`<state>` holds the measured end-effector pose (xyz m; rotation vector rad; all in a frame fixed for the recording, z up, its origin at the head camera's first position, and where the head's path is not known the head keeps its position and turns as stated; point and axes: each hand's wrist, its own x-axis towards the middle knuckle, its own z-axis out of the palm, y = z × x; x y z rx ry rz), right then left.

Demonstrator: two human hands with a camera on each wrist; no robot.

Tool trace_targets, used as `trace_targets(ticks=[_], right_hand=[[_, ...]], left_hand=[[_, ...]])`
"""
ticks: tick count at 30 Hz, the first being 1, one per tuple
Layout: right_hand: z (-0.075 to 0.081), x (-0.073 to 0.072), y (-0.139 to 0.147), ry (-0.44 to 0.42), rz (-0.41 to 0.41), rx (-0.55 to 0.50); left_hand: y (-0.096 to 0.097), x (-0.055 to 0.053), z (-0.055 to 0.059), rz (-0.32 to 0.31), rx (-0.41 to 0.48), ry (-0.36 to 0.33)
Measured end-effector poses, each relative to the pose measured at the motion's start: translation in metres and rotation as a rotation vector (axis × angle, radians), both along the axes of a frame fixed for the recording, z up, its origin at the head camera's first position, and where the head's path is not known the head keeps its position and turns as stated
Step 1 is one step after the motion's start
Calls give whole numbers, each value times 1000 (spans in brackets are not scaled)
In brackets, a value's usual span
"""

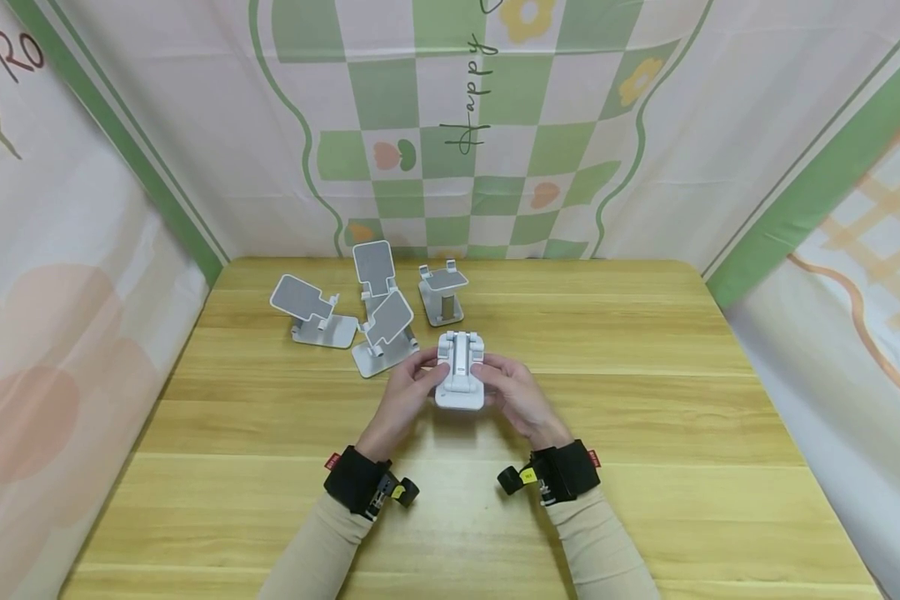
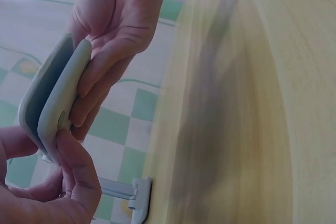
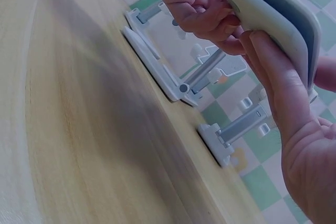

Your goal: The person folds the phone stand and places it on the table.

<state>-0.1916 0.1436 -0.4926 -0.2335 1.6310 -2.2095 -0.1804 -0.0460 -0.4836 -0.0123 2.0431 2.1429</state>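
Observation:
A white folding phone stand (image 1: 460,392), folded flat, is held above the table between both hands. My left hand (image 1: 403,398) grips its left edge, thumb on the upper face. On the opposite edge, my right hand (image 1: 523,402) grips it the same way. In the left wrist view the folded stand (image 2: 65,95) appears edge-on, its two plates lying close together with a narrow dark gap. Fingers of both hands support its underside, as the right wrist view of the stand (image 3: 273,22) also shows.
Several unfolded phone stands with grey pads stand beyond the hands: one at the left (image 1: 300,298), one at the back (image 1: 375,268), a tilted one (image 1: 388,318) near the left hand, and one (image 1: 444,279) behind the held stand. A patterned curtain (image 1: 450,196) borders the wooden table (image 1: 645,375).

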Motion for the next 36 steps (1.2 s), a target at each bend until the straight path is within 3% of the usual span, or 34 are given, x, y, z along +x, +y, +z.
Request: trace_targets(ticks=[22, 30, 36], right_hand=[[-3, 0, 1, 27, 11, 45], [-4, -3, 2, -40, -73, 95], [-1, -8, 13, -34, -143, 157]], left_hand=[[3, 1, 0, 18, -38, 17], [4, 0, -3, 30, -61, 21], [1, 1, -3, 33, -38, 4]])
